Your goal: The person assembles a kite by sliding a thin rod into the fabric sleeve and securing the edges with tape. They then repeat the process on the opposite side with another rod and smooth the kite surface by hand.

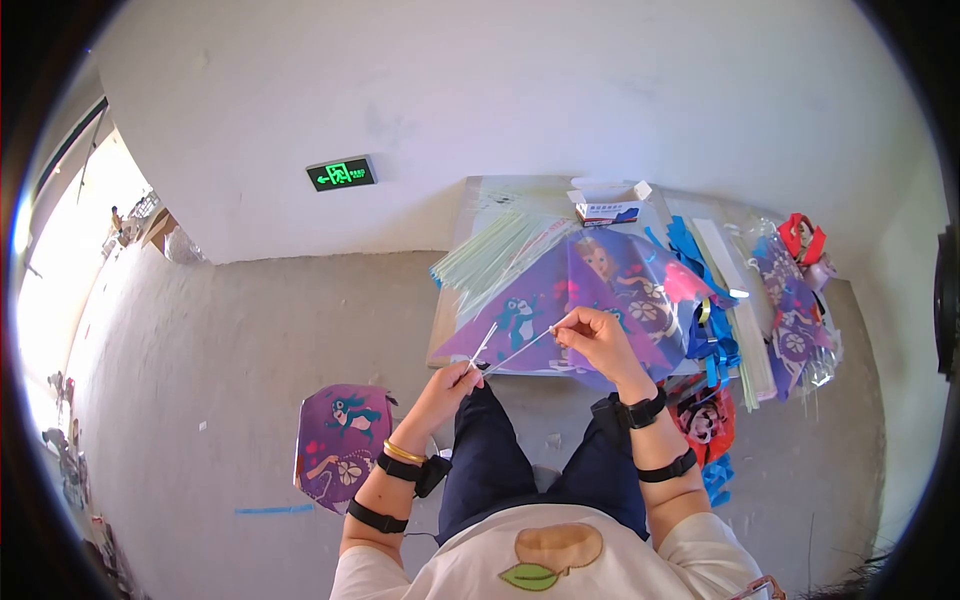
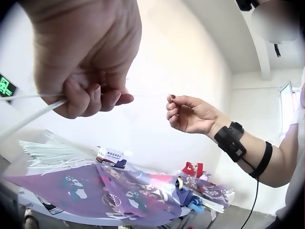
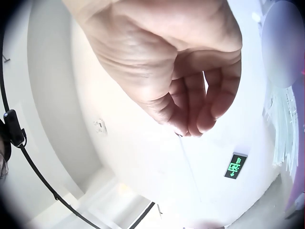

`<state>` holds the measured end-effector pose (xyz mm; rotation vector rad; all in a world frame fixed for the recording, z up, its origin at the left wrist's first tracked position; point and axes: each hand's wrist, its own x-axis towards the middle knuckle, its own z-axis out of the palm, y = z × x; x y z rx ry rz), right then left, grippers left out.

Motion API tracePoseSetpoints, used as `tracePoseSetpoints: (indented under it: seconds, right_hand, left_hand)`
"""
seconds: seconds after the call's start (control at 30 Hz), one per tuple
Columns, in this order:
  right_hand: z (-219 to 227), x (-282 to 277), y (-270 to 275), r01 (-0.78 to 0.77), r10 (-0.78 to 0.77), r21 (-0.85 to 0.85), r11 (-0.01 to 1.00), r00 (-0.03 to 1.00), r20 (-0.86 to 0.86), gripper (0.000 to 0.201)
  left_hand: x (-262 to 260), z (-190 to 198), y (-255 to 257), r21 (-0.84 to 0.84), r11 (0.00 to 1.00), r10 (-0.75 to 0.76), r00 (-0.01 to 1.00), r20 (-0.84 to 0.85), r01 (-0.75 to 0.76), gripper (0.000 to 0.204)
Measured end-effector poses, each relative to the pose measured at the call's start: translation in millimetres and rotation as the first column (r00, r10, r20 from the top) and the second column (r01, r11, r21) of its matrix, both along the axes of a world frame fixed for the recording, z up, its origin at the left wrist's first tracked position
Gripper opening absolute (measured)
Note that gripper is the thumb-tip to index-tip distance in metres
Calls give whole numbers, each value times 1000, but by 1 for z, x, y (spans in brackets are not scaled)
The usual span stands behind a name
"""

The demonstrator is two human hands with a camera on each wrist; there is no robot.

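Note:
My left hand [image 1: 450, 392] grips thin white rods [image 2: 35, 116] with its fingers curled round them; their free ends stick out past the fist. A fine pale strand [image 1: 520, 351] runs taut from that hand up to my right hand [image 1: 603, 345], which pinches its end between thumb and forefinger. Both hands are raised over the near edge of the table. Below them a purple printed sheet [image 1: 480, 325] with cartoon figures is spread out. In the right wrist view the strand [image 3: 189, 164] leaves the fingertips and fades against the bright wall.
A bundle of pale thin sticks [image 1: 500, 250] lies at the table's back left, beside an opened white and blue box [image 1: 607, 213]. Blue strips [image 1: 700, 265] and wrapped printed pieces [image 1: 795, 310] lie to the right. Another purple printed piece [image 1: 345, 440] is on the floor at left.

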<state>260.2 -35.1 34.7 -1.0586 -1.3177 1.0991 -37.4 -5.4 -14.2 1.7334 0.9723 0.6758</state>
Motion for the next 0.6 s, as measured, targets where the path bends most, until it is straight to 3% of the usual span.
tracePoseSetpoints:
  seconds: [0.1,0.2,0.27,0.33,0.43,0.6]
  right_hand:
    - [4,2,3,-67,67,-22,997,998,-4,7]
    - [9,-7,5,-30,32,-23,999,992,121,7]
    - [4,-26,4,-65,79,-96,993,986,146,8]
    - [-18,-42,7,-55,58,-37,998,995,77,10]
    - [-27,-65,8,-46,54,-45,998,977,205,8]
    - [-47,-76,20,-20,23,-41,999,998,65,9]
  left_hand:
    - [-1,1,4,-40,999,-30,1000,6,30,27]
    - [6,8,4,-24,999,-37,999,28,38,27]
    - [13,6,8,-28,999,-30,993,114,33,26]
    - [22,10,10,7,1000,-16,993,118,15,25]
    - [34,0,17,46,998,40,990,137,-46,23]
    - [36,-14,26,58,994,87,983,163,-98,24]
